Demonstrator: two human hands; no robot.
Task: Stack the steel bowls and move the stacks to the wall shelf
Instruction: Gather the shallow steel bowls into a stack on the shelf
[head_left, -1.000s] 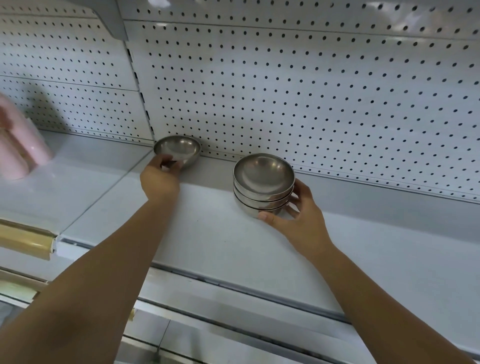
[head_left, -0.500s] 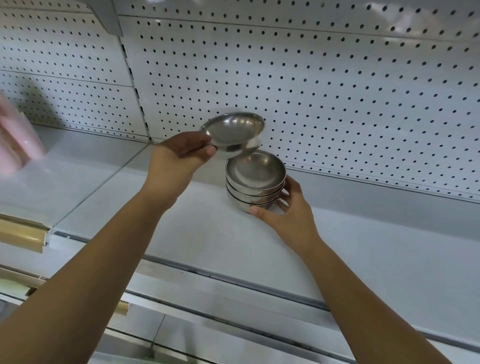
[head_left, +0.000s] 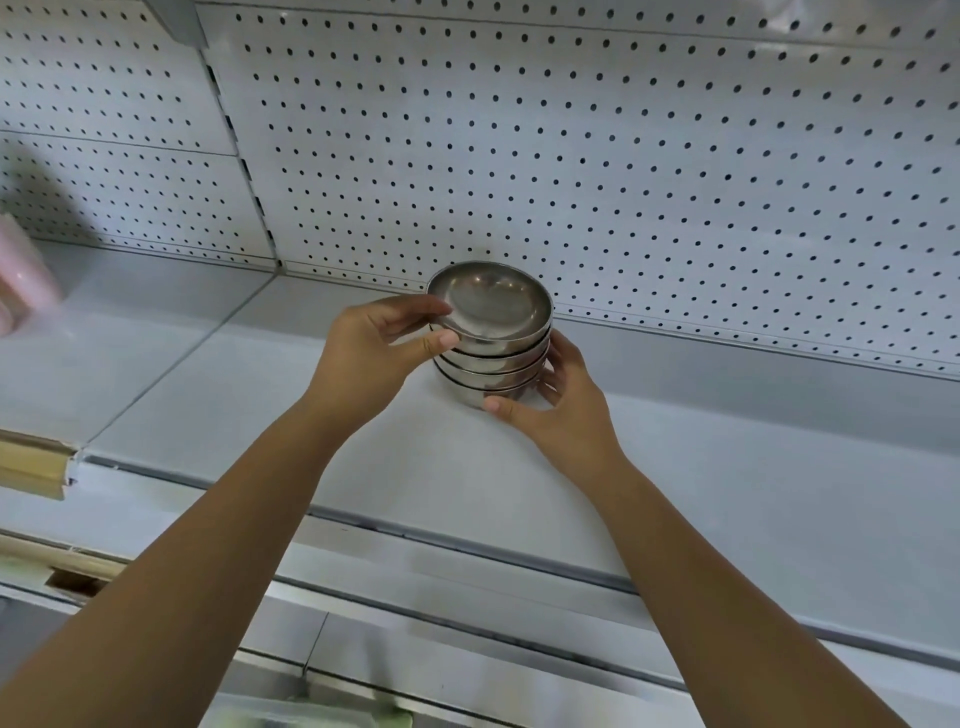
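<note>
Far left edge of the frame there's a blurry pink thing (head_left: 21, 280) sitting on the neighbouring shelf section, can't tell what it is; below it, at mid-left, a beige strip (head_left: 31, 462) runs along the front edge of that section; a slotted upright (head_left: 244, 156) climbs through the upper left and splits the white pegboard (head_left: 649, 156) into two panels; at the bottom edge, left of centre, there's a greenish thing (head_left: 311, 719) too blurred to name.

None of that is anywhere near the bowls; the only things crowding them are the two hands.

The left hand (head_left: 374, 353) comes up from the lower left and pinches the top bowl (head_left: 491, 304) at its left rim, fingers over the edge and thumb pressed on the outer wall just under it; that bowl sits open side up on the stack of steel bowls (head_left: 488, 382), four in all with it, nested, in the middle of the frame; the stack stands on the shelf (head_left: 727, 493) close to the pegboard, with a thin gap behind it.

The right hand (head_left: 566, 410) comes from the lower right and cups the lower bowls, thumb against the base at the front and fingers curled round the right side; so the stack is sandwiched, left hand high on its left, right hand low on its right; past that the shelf and pegboard carry on to the right edge.
</note>
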